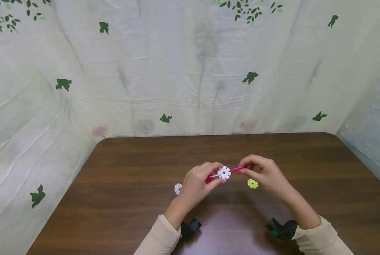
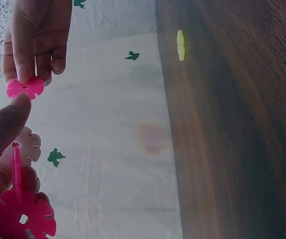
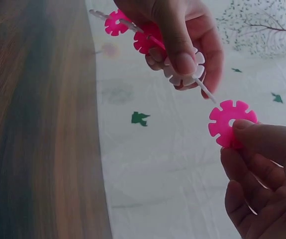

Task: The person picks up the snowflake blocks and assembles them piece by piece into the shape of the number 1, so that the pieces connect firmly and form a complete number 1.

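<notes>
My left hand [image 1: 197, 180] holds a chain of interlocked notched plastic discs, pink and white, pinching it near a white disc [image 1: 223, 172]. Further along the chain, a pink disc [image 2: 23, 216] shows below the fingers in the left wrist view, and another white disc [image 1: 177, 188] sticks out left of the hand. Between thumb and fingers, my right hand [image 1: 264, 173] pinches a single pink notched disc [image 3: 227, 119]. In the right wrist view its edge is right at the tip of a white disc seen edge-on [image 3: 205, 90] at the chain's end. Both hands are raised over the table.
A yellow-green notched disc [image 1: 252, 183] lies on the brown wooden table [image 1: 129, 212], just below the right hand in the head view. Behind the table hangs a white cloth [image 1: 177, 71] printed with green birds and leaves. Dark wrist devices [image 1: 282, 229] sit at both cuffs.
</notes>
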Demonstrator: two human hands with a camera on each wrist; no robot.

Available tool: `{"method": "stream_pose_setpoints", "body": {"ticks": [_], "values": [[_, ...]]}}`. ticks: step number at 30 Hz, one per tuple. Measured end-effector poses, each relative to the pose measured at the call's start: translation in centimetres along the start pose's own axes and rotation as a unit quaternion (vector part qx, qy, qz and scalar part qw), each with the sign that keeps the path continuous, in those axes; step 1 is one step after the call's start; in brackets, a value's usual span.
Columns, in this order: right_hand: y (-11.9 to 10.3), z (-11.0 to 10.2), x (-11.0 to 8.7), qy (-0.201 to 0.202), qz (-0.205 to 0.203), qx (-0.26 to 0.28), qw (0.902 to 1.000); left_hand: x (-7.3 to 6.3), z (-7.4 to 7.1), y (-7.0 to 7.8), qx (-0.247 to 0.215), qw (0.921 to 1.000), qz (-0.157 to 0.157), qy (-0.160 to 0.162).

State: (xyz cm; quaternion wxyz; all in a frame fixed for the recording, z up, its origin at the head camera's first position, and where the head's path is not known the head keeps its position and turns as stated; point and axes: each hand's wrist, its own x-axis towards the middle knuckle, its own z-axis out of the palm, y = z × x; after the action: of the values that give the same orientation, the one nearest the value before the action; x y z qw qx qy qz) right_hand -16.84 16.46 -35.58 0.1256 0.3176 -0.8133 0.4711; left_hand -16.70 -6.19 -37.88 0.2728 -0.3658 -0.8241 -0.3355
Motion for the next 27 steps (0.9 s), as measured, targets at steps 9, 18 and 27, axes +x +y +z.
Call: {"method": "stream_pose_setpoints", "body": {"ticks": [9,18,27], "values": [[0.1,0.6,0.5,-0.010,-0.026,0.008,0.9996,0.0,-0.1,-0.1,-0.001,1.0000,-0.001,-0.004],[0.4,1.1,0.5,0.020,-0.068,0.000,0.9975,0.1,-0.1,0.0,0.016,0.9996,0.025,-0.003],[0.9,1.7,0.5,0.040,-0.108,0.021,0.9931,0.1,0.1,-0.1,0.011,0.9995,0.027,0.008]]}}
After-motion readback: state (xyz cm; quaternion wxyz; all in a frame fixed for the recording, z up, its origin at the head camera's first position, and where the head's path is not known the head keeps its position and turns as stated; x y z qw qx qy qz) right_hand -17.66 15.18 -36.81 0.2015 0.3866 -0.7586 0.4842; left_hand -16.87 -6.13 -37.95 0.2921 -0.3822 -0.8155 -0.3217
